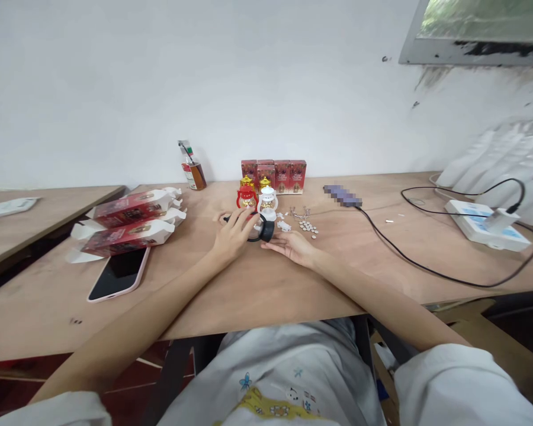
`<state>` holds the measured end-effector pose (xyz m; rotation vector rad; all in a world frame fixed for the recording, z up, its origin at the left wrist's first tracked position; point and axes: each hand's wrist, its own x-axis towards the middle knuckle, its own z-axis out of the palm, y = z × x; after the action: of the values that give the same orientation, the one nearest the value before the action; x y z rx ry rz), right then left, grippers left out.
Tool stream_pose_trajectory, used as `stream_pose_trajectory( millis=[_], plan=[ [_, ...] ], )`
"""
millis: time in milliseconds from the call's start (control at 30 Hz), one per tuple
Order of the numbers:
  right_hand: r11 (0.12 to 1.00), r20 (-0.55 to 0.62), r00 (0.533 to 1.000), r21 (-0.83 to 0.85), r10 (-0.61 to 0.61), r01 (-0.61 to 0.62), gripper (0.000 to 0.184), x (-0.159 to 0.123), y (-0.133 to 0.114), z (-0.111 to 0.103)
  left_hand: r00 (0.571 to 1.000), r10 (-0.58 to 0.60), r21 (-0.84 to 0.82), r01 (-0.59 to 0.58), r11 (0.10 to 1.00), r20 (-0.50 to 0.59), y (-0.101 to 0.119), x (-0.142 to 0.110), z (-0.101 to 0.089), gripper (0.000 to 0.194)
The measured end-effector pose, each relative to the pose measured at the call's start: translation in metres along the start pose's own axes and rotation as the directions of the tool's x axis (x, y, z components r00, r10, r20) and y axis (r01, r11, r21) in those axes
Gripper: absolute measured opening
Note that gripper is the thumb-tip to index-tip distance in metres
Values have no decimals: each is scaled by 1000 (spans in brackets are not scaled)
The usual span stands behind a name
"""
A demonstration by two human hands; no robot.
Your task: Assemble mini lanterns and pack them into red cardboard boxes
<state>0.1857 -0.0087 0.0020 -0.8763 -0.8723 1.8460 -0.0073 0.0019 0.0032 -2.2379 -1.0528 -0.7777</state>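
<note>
Nearest us, at the lower middle of the frame, lies a broad bare stretch of tabletop [266,296], and we do well to work low over it, so that anything that slips lands on wood rather than on our lap. The phone [119,273] sits left of that stretch, partly beneath the opened red cartons [128,232], so we should mind it with our left forearm.

At the centre of the frame is the black lantern [267,231], tipped on its side with its base facing right. Our left hand [237,234] is curled over the body, fingers wrapped across it; our right hand [293,245] has its fingers stretched out at the base, and we cannot tell whether they pinch anything or merely steady it. In our judgement the left grip should hold the body firm without squeezing the clear part, leaving the right fingertips for fine work at the base.

Just beyond, right of centre, lie small round discs [308,228], white bits [284,226] and thin metallic parts [301,213]; our right wrist should not sweep through them. Behind the hands stand the white lantern [267,202] and red lantern [247,197], then gold lanterns [265,183] before the red boxes [297,177], near enough to knock if we reach carelessly.
</note>
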Motion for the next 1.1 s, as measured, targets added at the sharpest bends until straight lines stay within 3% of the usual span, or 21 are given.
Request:
stream_pose_trajectory(
  millis=[67,133,167,233,300,333,433,567,733,933,1100],
  plan=[
    [986,-72,991,-133,-113,103,16,3,-3,-7,998,-63,31,62,998,16,-4,1,-2,40],
    [902,-140,956,-390,-258,186,18,6,-10,-17,992,-120,72,118,990,28,-9,1,-3,41],
    [796,-138,927,-565,-348,215,20,7,-14,-22,989,-147,91,143,985,33,-10,1,-3,42],
    [423,-46,853,-881,-520,211,25,6,-25,-33,979,-198,120,192,974,43,-12,2,-4,44],
    [26,61,804,-995,-591,94,28,3,-34,-41,969,-238,138,228,964,62,-12,3,-6,44],
    [-110,85,802,-994,-592,25,30,1,-38,-44,964,-255,140,243,960,73,-11,4,-8,44],
    [-313,97,838,-945,-536,-91,32,-1,-44,-49,951,-294,111,283,953,98,-9,6,-14,46],
    [-425,129,859,-899,-495,-109,31,5,-44,-58,940,-315,90,305,948,130,-10,8,-20,43],
    [-440,172,845,-894,-505,-81,28,8,-40,-66,920,-313,197,270,942,236,-18,14,-33,37],
    [-431,239,787,-902,-569,-37,33,0,-29,-70,838,-394,237,324,916,378,-30,32,-53,28],
    [-446,261,756,-894,-600,-46,50,6,-30,-81,786,-392,119,384,915,478,-47,56,-48,24]
  ],
)
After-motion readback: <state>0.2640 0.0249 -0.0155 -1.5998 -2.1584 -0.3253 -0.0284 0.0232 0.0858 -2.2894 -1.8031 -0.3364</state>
